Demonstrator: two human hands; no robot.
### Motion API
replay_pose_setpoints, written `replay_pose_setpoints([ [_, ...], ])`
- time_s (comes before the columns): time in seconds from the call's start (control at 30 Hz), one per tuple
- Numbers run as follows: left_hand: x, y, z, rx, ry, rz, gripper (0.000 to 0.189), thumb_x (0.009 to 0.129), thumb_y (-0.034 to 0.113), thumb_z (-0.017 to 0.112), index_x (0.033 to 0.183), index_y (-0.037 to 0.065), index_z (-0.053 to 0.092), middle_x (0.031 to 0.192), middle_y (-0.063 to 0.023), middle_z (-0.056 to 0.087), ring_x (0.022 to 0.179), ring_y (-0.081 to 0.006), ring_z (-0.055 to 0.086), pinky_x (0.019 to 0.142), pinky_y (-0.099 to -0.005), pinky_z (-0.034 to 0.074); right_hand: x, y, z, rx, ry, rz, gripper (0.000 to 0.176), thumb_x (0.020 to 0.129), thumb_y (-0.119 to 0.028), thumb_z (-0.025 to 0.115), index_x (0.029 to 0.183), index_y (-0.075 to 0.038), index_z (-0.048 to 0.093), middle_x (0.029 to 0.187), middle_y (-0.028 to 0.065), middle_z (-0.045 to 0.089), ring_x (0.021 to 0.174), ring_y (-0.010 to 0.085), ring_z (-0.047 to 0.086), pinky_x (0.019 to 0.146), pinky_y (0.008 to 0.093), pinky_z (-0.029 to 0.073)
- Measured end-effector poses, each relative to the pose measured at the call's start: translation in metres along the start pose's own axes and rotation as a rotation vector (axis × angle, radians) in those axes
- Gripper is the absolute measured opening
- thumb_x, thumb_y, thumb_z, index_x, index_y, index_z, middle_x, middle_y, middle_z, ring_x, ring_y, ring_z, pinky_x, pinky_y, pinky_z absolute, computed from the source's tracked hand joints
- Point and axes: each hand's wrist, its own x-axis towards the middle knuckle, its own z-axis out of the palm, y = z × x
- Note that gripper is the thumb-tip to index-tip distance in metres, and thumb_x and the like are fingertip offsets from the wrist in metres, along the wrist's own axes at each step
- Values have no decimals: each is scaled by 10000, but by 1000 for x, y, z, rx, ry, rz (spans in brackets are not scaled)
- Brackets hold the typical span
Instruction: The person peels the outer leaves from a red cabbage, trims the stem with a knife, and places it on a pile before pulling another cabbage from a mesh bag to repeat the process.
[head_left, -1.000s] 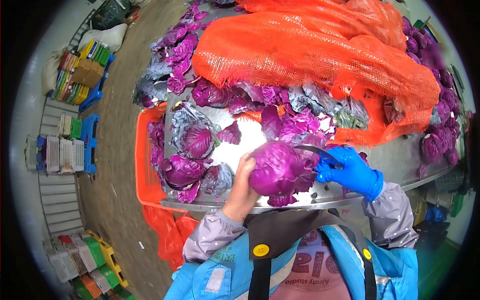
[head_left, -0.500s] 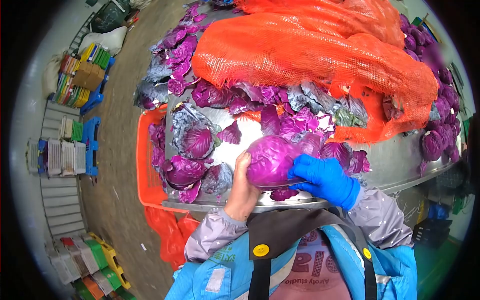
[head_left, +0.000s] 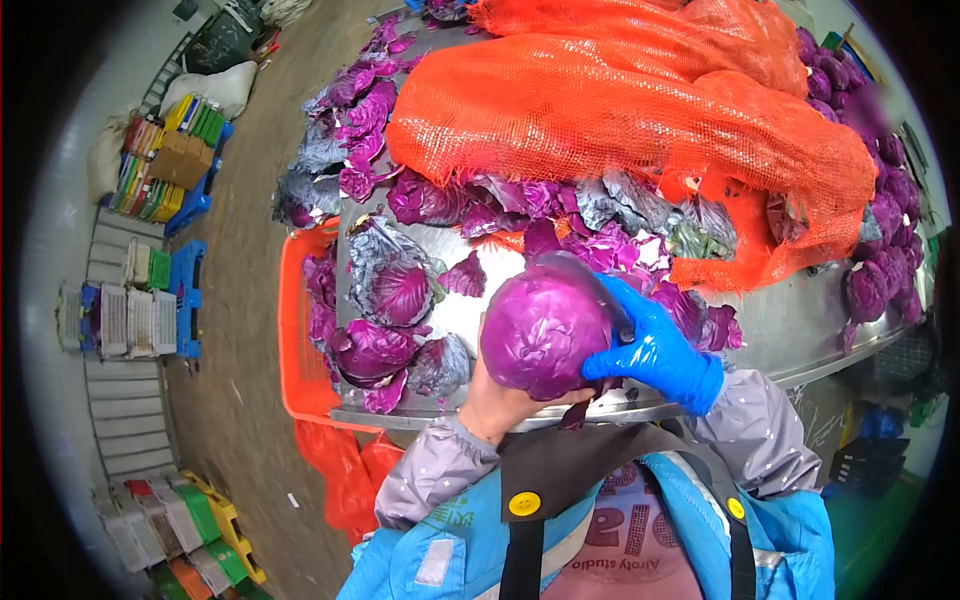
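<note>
A round, glossy red cabbage [head_left: 547, 335] is held up in front of my body, over the table's near edge. My bare left hand [head_left: 497, 405] cups it from below and the left, its fingers partly hidden under the cabbage. At its right side is my blue-gloved right hand [head_left: 655, 350], closed around a dark, narrow knife [head_left: 622, 322], mostly hidden between glove and cabbage. The gloved thumb presses on the cabbage's surface. A loose dark leaf piece [head_left: 575, 415] hangs below it. Left of my left hand lie a trimmed cabbage head [head_left: 375, 352] and outer leaves [head_left: 438, 365].
Orange mesh sacks [head_left: 620, 115] spread across the metal table [head_left: 790, 325], with purple leaves along their near side. An orange crate [head_left: 292, 350] with leaves stands at the table's left. Many cabbages [head_left: 885, 270] are heaped at the right. Stacked crates [head_left: 135, 315] line the left wall.
The cabbage has been turned and raised slightly toward me. My left hand has shifted from its side to underneath. My right hand has moved from its lower edge up along its right side.
</note>
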Motion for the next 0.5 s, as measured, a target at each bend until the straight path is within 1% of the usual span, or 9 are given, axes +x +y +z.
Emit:
replay_pose_setpoints([
  [0.07, 1, 22, -1, -411, -30, -189, 721, 926, 610, 276, 1415, 81, 260, 1412, -139, 353, 1289, -291, 376, 1082, -464, 299, 0, -5, 2, -14, -10, -21, 856, 661, -218, 833, 1368, -42, 384, 1305, 141, 492, 1197, 227, 480, 1000, 362, 398],
  [0.1, 3, 20, -18, -847, -441, -138, 671, 944, 580, 253, 1417, 104, 282, 1408, -139, 367, 1296, -292, 372, 1080, -479, 301, 1, 1, 6, 31, 48, -38, 789, 658, -231, 834, 1323, -41, 454, 1235, 131, 544, 1132, 218, 525, 958, 363, 426],
  [0.13, 1, 19, -17, -847, -442, -137, 671, 944, 580, 253, 1417, 104, 282, 1408, -139, 367, 1296, -292, 372, 1080, -479, 301, 1, 4, 6, 30, 48, -38, 789, 658, -231, 834, 1323, -41, 454, 1235, 131, 544, 1132, 218, 525, 958, 363, 426],
  [0.2, -3, 28, 0, -542, 55, -186, 649, 951, 559, 260, 1420, 112, 281, 1416, -142, 359, 1304, -298, 363, 1080, -484, 304, 4, 5, 3, -35, 53, 15, 740, 659, -274, 829, 1277, -35, 501, 1169, 134, 577, 1065, 221, 564, 892, 347, 456],
  [0.23, -3, 21, -2, -584, 105, -167, 668, 931, 577, 311, 1363, 72, 368, 1331, -172, 456, 1206, -328, 473, 1006, -514, 392, 1, 6, 1, -338, 94, -149, 664, 689, -342, 797, 1222, -35, 546, 1056, 140, 615, 945, 240, 616, 798, 335, 489],
  [0.27, -3, 18, -2, -583, 109, -176, 668, 931, 577, 311, 1363, 72, 368, 1331, -172, 456, 1206, -328, 473, 1006, -514, 392, -2, 5, 2, -333, 96, -140, 664, 689, -342, 797, 1222, -35, 546, 1056, 140, 615, 945, 240, 616, 798, 335, 489],
  [0.33, 0, 16, -1, -608, 117, -187, 644, 930, 562, 332, 1338, 68, 397, 1305, -169, 480, 1179, -325, 498, 994, -512, 404, -5, 0, 1, -618, 171, -277, 613, 718, -374, 763, 1195, -45, 564, 962, 140, 632, 829, 254, 640, 714, 342, 509],
  [0.37, 0, 18, 1, -632, 94, -177, 603, 937, 529, 346, 1318, 67, 418, 1287, -164, 495, 1160, -321, 513, 990, -509, 410, -3, 6, 0, -664, 193, -320, 543, 742, -365, 741, 1161, -55, 587, 900, 122, 642, 750, 257, 645, 656, 357, 510],
  [0.5, 1, 12, -1, -640, 113, -177, 589, 938, 508, 363, 1317, 61, 416, 1280, -169, 499, 1160, -320, 513, 988, -512, 410, -6, 3, -1, -692, 161, -268, 435, 768, -301, 727, 1099, -43, 610, 856, 117, 637, 713, 222, 630, 634, 331, 501],
])
